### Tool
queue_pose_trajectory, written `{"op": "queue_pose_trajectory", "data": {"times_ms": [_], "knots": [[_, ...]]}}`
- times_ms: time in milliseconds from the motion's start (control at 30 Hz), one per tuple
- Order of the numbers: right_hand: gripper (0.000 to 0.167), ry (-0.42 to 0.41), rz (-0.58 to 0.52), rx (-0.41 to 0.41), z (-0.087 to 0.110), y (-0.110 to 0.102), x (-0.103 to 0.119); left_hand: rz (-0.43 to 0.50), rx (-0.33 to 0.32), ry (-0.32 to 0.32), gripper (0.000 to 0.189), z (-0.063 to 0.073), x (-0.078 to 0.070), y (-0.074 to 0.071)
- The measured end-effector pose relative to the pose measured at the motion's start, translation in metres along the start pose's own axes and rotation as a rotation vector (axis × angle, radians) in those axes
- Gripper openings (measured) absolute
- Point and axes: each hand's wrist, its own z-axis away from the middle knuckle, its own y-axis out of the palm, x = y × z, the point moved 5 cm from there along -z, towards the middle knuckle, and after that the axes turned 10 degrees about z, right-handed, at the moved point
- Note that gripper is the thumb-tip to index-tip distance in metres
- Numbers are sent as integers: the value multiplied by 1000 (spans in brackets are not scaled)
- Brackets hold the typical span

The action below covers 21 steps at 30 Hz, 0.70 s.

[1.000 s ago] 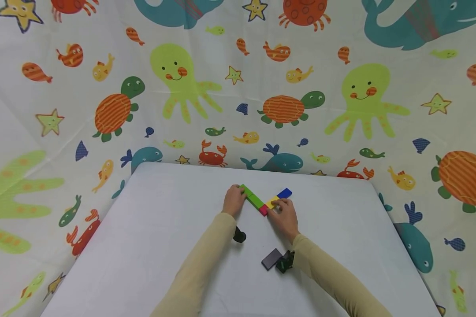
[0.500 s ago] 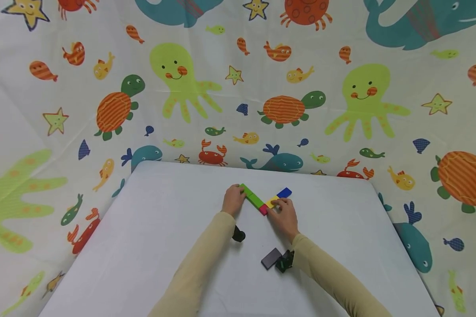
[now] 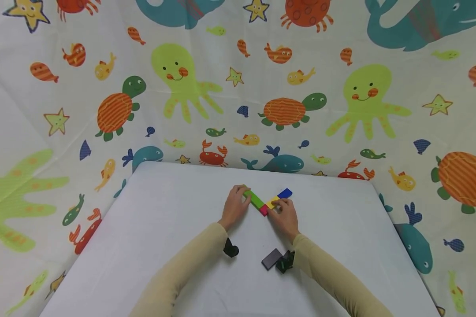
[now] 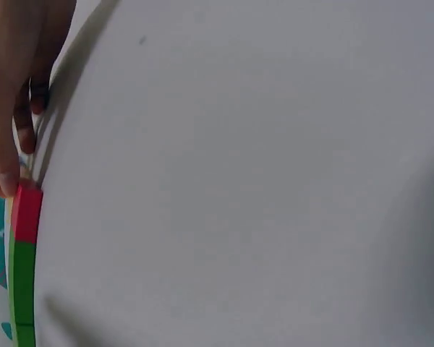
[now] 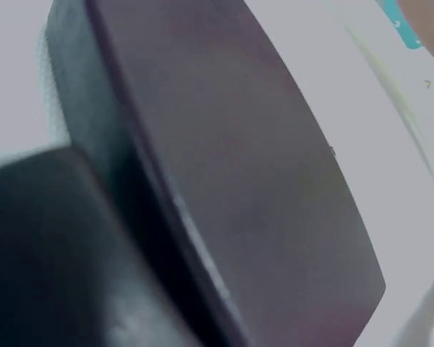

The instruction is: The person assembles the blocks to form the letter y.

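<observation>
Coloured blocks form a V on the white table. One arm is green blocks point(image 3: 256, 200) ending in a red block point(image 3: 263, 210); the other is a yellow block point(image 3: 273, 199) and a blue block point(image 3: 284, 193). My left hand point(image 3: 234, 206) holds the far end of the green row between thumb and fingers, hiding that end. My right hand point(image 3: 287, 220) pinches the yellow block, its thumb close to the red one. In the left wrist view, the right hand point(image 4: 14, 79) reaches down to the red block point(image 4: 27, 215), with green blocks point(image 4: 23, 282) in line below.
A dark grey slab point(image 3: 271, 259) lies near the right wrist's camera point(image 3: 285, 262) and fills much of the right wrist view. Another black wrist camera point(image 3: 231, 248) hangs by the left wrist. A sea-animal cloth point(image 3: 230, 97) hangs behind the white table point(image 3: 162, 211).
My left hand has shifted slightly right over the green row, covering more of its far end. The left wrist and forearm have swung down and left. My right hand stays in place.
</observation>
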Motion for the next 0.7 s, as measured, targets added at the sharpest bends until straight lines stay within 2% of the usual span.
{"op": "queue_pose_trajectory", "data": {"times_ms": [100,200,300,367,433,567,700], "knots": [[39,-1,14,-5,1,0,-1,106,128,111,25,19,-7,6],[39,-8,25,-20,1,-3,0,171,325,230,24,40,-20,13],[39,-12,23,-30,1,-4,-1,150,510,344,29,60,-30,19],[38,-11,25,-31,0,-4,-1,103,593,432,33,71,-34,23],[38,-10,19,-28,1,-3,0,50,638,535,37,82,-36,26],[39,-7,14,-22,1,-1,2,-71,672,752,44,100,-38,28],[39,-8,22,-22,1,1,2,-179,712,866,47,112,-38,31]]}}
